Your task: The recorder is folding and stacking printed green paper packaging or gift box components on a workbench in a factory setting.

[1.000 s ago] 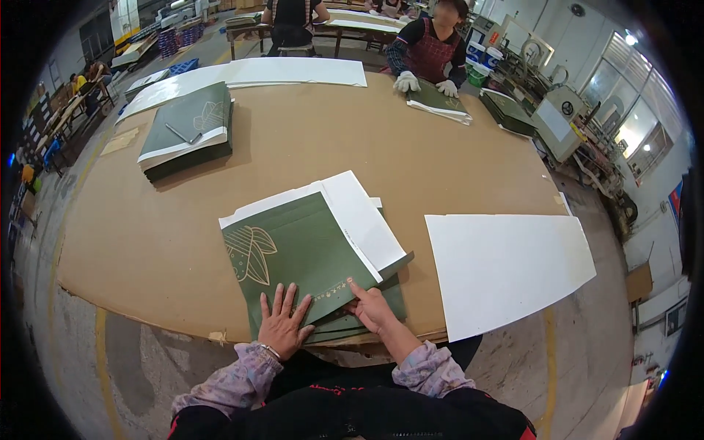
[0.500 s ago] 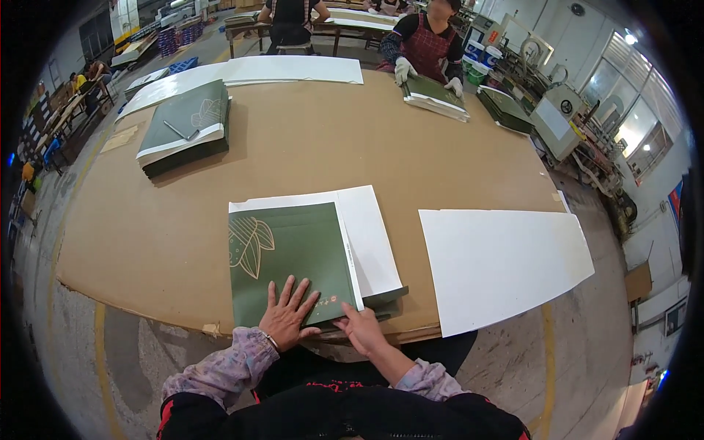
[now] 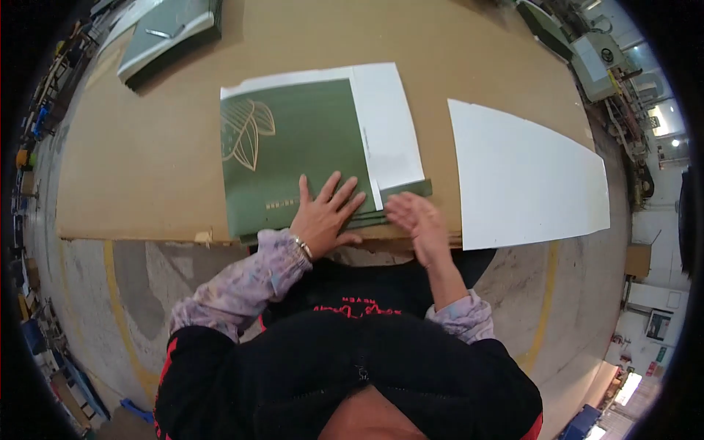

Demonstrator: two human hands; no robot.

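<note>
Head view: left hand (image 3: 323,216) lies flat, fingers spread, pinning the green printed sheet (image 3: 293,150) at the desk's (image 3: 147,161) near edge; right hand (image 3: 414,220), open and gripping nothing, squares the stack's right corner; white sheet (image 3: 524,172) waits right.

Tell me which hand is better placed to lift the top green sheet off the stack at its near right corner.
Probably the right hand. It sits at the near right corner of the stack, beside the edges of the green sheets. The left hand lies flat, fingers spread, on top of the sheet, pinning it.
</note>
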